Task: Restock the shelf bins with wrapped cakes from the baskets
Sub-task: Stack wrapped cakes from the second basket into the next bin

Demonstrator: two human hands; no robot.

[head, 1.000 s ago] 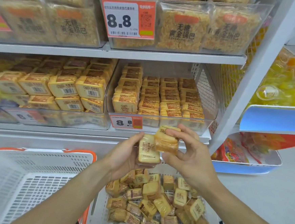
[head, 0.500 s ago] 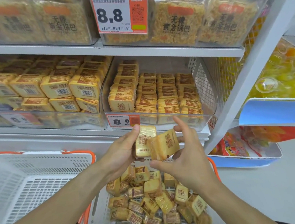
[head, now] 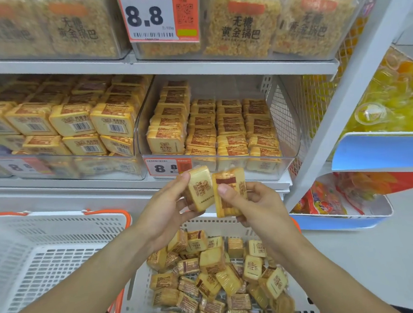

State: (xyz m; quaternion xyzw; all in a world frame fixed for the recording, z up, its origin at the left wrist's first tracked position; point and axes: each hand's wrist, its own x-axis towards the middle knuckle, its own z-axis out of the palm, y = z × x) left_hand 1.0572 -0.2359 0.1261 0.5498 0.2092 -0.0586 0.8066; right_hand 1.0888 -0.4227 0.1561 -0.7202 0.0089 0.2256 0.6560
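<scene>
With the left hand [head: 166, 209] and right hand [head: 256, 205] each gripping 1 wrapped cake [head: 200, 189], fingers curled around them just below the clear bin [head: 284, 160] at 12 o'clock, square both upright, labels matching the rows, before lifting in.

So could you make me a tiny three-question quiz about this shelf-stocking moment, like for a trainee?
1. True or false: the left hand and the right hand each hold a wrapped cake.
2. Which holds loose cakes: A, the left basket, or B, the right basket?
3. Fill in: the price tag on the clear bin above the hands reads ___.

Key: 1 true; 2 B; 3 8.8
</scene>
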